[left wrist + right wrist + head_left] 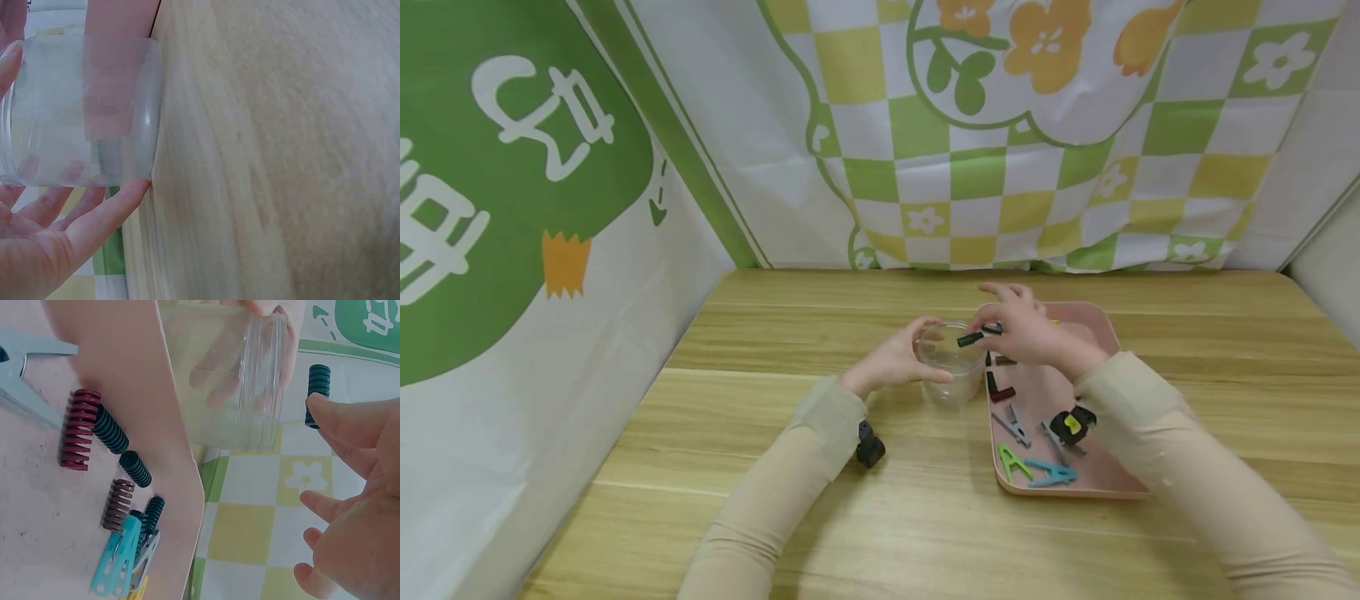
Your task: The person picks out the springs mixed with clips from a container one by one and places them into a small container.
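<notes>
My left hand (917,350) grips a clear empty jar (950,367) standing on the wooden table just left of a pink tray (1097,479). In the left wrist view its fingers (100,212) curl round the jar (81,112). My right hand (992,327) pinches a dark green spring (970,339) over the jar's mouth. The right wrist view shows that spring (317,394) at my fingertips beside the jar's rim (265,375). More springs lie on the tray, among them a red one (78,428), dark green ones (111,428) and a brown one (119,503).
Clothes pegs lie at the tray's near end: a green one (1011,461), a blue one (1051,473) and a grey one (1015,427). Printed cloth walls close in the table (925,533) at the back and left.
</notes>
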Demonstrator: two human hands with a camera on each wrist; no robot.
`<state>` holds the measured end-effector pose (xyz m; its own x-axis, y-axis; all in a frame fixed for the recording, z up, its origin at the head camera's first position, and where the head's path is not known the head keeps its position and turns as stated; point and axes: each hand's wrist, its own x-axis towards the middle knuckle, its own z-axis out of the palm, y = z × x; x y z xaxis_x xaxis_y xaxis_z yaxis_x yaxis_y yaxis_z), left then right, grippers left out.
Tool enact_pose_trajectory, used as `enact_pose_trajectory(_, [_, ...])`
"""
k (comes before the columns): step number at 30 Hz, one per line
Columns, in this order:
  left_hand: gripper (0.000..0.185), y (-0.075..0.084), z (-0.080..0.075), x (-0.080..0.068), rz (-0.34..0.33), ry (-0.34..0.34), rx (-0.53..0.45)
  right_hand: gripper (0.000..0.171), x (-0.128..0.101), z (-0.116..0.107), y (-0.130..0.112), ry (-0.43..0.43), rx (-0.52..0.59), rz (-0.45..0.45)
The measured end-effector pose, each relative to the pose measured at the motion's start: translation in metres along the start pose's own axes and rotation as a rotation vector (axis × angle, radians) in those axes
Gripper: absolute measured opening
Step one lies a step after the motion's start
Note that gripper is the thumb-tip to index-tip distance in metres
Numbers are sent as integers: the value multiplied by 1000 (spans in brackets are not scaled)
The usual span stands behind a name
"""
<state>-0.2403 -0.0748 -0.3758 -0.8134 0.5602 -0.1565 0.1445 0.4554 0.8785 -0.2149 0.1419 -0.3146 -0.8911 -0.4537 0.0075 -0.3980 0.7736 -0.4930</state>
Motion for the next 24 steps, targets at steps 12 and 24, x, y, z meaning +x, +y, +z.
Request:
enact_pose_trajectory(12, [82,0,0,0,1,-6,-6,16,5,6,-3,2,-27,-10])
enact_pose_trajectory(24, [81,1,0,-1,5,2,-6,16,8,5,-5,-5,-31,1])
